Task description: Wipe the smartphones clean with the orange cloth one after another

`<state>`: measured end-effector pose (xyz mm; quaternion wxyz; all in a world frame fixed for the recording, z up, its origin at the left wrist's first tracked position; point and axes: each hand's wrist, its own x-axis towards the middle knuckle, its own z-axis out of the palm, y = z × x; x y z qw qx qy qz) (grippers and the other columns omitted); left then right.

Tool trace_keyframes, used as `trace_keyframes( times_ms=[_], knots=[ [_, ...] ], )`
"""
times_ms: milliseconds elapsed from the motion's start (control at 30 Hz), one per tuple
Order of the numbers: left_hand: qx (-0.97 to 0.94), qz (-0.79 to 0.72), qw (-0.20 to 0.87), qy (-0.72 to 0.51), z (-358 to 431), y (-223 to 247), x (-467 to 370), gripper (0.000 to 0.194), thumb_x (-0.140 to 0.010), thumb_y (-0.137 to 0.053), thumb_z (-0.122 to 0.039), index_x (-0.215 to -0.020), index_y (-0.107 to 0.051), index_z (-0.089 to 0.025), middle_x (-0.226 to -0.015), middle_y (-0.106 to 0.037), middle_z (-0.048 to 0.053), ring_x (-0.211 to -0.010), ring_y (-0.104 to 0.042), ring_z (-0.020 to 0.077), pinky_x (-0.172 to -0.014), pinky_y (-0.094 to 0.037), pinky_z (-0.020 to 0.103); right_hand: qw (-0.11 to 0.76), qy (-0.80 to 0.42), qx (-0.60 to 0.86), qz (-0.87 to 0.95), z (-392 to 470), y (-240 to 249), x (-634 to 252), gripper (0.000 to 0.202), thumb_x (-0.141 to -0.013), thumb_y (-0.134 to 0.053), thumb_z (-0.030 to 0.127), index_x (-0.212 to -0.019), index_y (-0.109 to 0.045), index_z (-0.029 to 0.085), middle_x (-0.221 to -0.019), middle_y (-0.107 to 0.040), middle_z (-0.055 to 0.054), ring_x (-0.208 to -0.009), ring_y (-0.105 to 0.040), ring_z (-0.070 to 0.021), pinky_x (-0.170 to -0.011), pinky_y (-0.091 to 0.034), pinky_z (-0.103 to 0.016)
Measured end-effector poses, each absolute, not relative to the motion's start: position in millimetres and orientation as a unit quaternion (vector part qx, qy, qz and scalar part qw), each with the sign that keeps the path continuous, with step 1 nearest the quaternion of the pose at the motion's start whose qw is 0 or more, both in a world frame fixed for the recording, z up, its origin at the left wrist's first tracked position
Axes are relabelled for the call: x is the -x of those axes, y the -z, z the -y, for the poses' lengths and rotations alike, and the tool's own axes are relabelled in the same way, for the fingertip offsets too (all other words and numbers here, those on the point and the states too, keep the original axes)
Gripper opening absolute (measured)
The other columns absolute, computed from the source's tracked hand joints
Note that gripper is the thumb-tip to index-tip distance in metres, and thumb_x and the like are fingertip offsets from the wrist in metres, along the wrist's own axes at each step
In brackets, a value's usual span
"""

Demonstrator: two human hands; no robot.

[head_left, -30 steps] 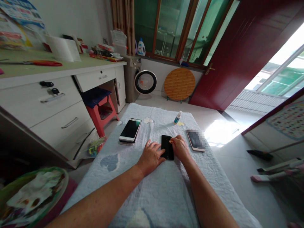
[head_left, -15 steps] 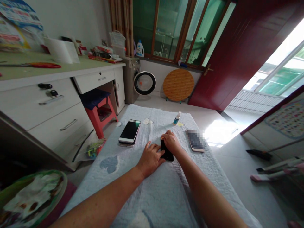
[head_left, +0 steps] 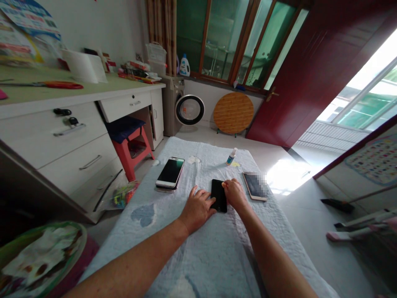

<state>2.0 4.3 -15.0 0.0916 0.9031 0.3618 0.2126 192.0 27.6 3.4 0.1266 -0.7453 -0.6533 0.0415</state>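
The right hand (head_left: 235,193) has moved from the far left corner of the black phone (head_left: 218,199) to its right edge, fingers pinched on something small and yellowish (head_left: 223,183). From where I stand, the phone lies flat on a pale blue cloth (head_left: 217,256). The left hand (head_left: 198,210), loosely spread, grips nothing; its fingertips touch the phone's left edge. A small bottle (head_left: 231,157) stands beyond the phone. A hard sideways push against that light touch could make the phone skid.
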Motion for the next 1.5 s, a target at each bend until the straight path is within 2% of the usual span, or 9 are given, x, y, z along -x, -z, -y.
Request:
trace_keyframes(
  times_ms=[200,433,833,967,1067,1200,1267,1400,1500],
  knots=[
    [-0.901,-0.368,0.094,-0.209,-5.6,20.6,-3.3,0.035,-0.084,-0.064,-0.039,-0.117,-0.061,-0.025,-0.124,-0.062,0.007,-0.117,-0.051,0.0261,-0.111,-0.021,0.054,0.136,-0.205,0.714,0.655,2.6,-23.6,-197.6,0.020,-0.085,-0.052,0.027,-0.080,-0.068,0.016,-0.058,-0.059,0.000,-0.054,-0.057,-0.0116,-0.056,-0.037,-0.021],
    [-0.895,-0.373,0.121,-0.212,-4.6,16.1,-2.3,0.045,-0.084,-0.064,-0.040,-0.124,-0.054,-0.022,-0.124,-0.062,0.007,-0.117,-0.052,0.0256,-0.111,-0.020,0.053,0.231,-0.291,0.714,0.594,16.3,-16.5,-199.5,0.021,-0.080,-0.050,0.030,-0.082,-0.066,0.015,-0.056,-0.058,0.002,-0.037,-0.052,-0.0082,-0.042,-0.035,-0.019],
    [-0.894,-0.373,0.127,-0.215,-5.0,15.2,-3.1,0.037,-0.084,-0.064,-0.033,-0.118,-0.056,-0.021,-0.123,-0.063,0.008,-0.116,-0.052,0.0261,-0.110,-0.023,0.052,0.444,-0.438,0.671,0.401,11.5,5.6,-201.3,0.031,-0.063,-0.063,0.038,-0.081,-0.064,0.013,-0.055,-0.054,0.003,-0.043,-0.048,-0.0085,-0.038,-0.035,-0.018],
    [-0.893,-0.372,0.133,-0.216,-4.4,12.4,-1.7,0.039,-0.084,-0.063,-0.032,-0.121,-0.056,-0.020,-0.122,-0.063,0.008,-0.115,-0.052,0.0259,-0.110,-0.022,0.052,0.484,-0.480,0.633,0.367,12.6,3.4,-201.5,0.037,-0.063,-0.066,0.044,-0.083,-0.062,0.014,-0.054,-0.052,0.004,-0.041,-0.044,-0.0079,-0.034,-0.032,-0.018],
    [-0.889,-0.367,0.145,-0.231,-3.9,11.1,-0.6,0.044,-0.084,-0.063,-0.039,-0.123,-0.055,-0.020,-0.122,-0.063,0.009,-0.115,-0.053,0.0272,-0.110,-0.021,0.053,0.515,-0.490,0.605,0.358,13.8,1.1,-200.5,0.037,-0.064,-0.069,0.045,-0.084,-0.062,0.015,-0.057,-0.054,0.003,-0.042,-0.045,-0.0072,-0.036,-0.035,-0.018],
    [-0.882,-0.362,0.165,-0.254,-3.9,11.1,-0.3,0.064,-0.077,-0.062,-0.060,-0.126,-0.053,-0.019,-0.119,-0.064,0.011,-0.111,-0.055,0.0293,-0.109,-0.023,0.054,0.541,-0.512,0.562,0.360,15.6,-0.3,-196.9,0.036,-0.068,-0.071,0.046,-0.087,-0.062,0.016,-0.059,-0.055,0.004,-0.044,-0.046,-0.0071,-0.038,-0.034,-0.017],
    [-0.872,-0.373,0.168,-0.268,-4.6,11.5,-0.4,0.069,-0.077,-0.059,-0.065,-0.127,-0.052,-0.019,-0.115,-0.065,0.011,-0.107,-0.057,0.0293,-0.107,-0.026,0.054,0.551,-0.518,0.541,0.369,15.8,0.8,-194.6,0.036,-0.068,-0.072,0.045,-0.088,-0.063,0.016,-0.061,-0.056,0.003,-0.046,-0.047,-0.0073,-0.041,-0.035,-0.017],
    [-0.852,-0.392,0.170,-0.303,-7.1,11.2,0.6,0.068,-0.078,-0.057,-0.065,-0.128,-0.051,-0.019,-0.109,-0.067,0.010,-0.103,-0.060,0.0284,-0.105,-0.029,0.053,0.549,-0.529,0.512,0.396,14.7,4.0,-188.7,0.039,-0.069,-0.073,0.044,-0.097,-0.066,0.018,-0.074,-0.065,0.000,-0.057,-0.054,-0.0100,-0.051,-0.042,-0.020],
    [-0.839,-0.394,0.172,-0.334,-8.8,9.7,2.6,0.068,-0.078,-0.062,-0.055,-0.132,-0.045,-0.019,-0.109,-0.065,0.010,-0.102,-0.059,0.0281,-0.102,-0.035,0.051,0.539,-0.539,0.492,0.421,14.6,2.3,-180.8,0.040,-0.068,-0.074,0.043,-0.099,-0.068,0.019,-0.090,-0.069,-0.004,-0.073,-0.060,-0.0140,-0.063,-0.047,-0.023]
  ],
)
